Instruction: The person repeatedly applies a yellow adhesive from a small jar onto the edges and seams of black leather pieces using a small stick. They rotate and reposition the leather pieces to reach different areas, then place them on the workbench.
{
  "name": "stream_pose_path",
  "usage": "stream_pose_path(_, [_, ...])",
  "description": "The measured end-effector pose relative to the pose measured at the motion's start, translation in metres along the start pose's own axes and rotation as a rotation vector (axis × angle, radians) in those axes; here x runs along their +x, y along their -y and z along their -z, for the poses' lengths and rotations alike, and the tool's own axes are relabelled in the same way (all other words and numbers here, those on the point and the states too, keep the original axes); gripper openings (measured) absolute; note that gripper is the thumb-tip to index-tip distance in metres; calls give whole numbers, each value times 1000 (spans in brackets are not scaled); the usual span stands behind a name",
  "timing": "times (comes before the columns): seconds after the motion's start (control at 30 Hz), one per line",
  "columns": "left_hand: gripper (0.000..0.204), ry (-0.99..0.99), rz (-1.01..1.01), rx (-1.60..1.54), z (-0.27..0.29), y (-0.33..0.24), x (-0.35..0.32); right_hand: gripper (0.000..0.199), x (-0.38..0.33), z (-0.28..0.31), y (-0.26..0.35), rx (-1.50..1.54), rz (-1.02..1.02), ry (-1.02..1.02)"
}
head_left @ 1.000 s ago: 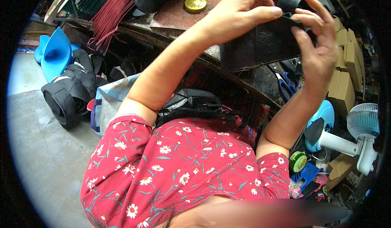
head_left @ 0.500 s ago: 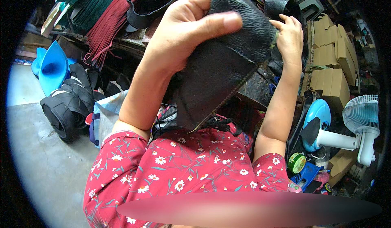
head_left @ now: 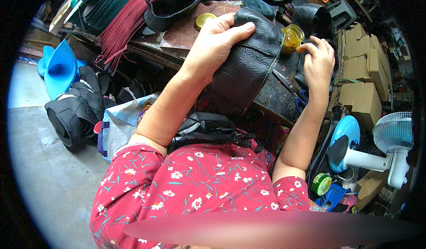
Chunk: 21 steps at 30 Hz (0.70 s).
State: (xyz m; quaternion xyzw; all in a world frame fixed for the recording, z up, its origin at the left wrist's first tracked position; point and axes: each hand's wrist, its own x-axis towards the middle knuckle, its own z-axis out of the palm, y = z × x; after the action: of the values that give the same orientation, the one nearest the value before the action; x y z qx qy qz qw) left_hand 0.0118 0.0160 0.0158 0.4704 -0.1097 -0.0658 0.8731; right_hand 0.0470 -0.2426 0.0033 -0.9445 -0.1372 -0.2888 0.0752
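Observation:
My left hand (head_left: 222, 35) grips the upper edge of a black leather piece (head_left: 253, 67), thumb on its grained face. The piece hangs tilted over the bench's near edge, light stitching along its right side. Just right of that edge, my right hand (head_left: 320, 62) is raised with fingers bent and fingertips together; whatever they pinch is too small to make out. Beside those fingertips stands a small glass jar (head_left: 293, 36) with yellow contents. Scissors (head_left: 286, 81) with blue handles lie on the bench below the jar.
A round yellow lid (head_left: 205, 20) sits on a brown board (head_left: 177, 38). Pink strips (head_left: 120, 31) hang over the bench edge at left, near black straps (head_left: 173, 15). Cardboard boxes (head_left: 359, 98) and a white fan (head_left: 392, 133) stand right. Rolled black material (head_left: 69, 120) lies left.
Both hands and the leather piece have moved lower and away from me. The right hand is lower, with its fingers more bent. The jar, lid and scissors have come into clearer view.

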Motion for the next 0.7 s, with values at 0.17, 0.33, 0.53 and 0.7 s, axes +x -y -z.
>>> stream_pose_path(0.17, [21, 5, -1, -8, -5, 4, 0, 42, -19, 29, 48, 891, 4, -58])
stream_pose_path(0.33, [21, 25, -30, -11, -9, 6, -1, 45, -25, 20, 72, 825, -20, -93])
stream_pose_path(0.53, [19, -12, 13, 48, -5, 9, 3, 44, -39, 17, 74, 1062, -91, -53])
stream_pose_path(0.7, [16, -53, -32, 16, -1, 11, 9, 45, -44, 20, 76, 660, 255, -217])
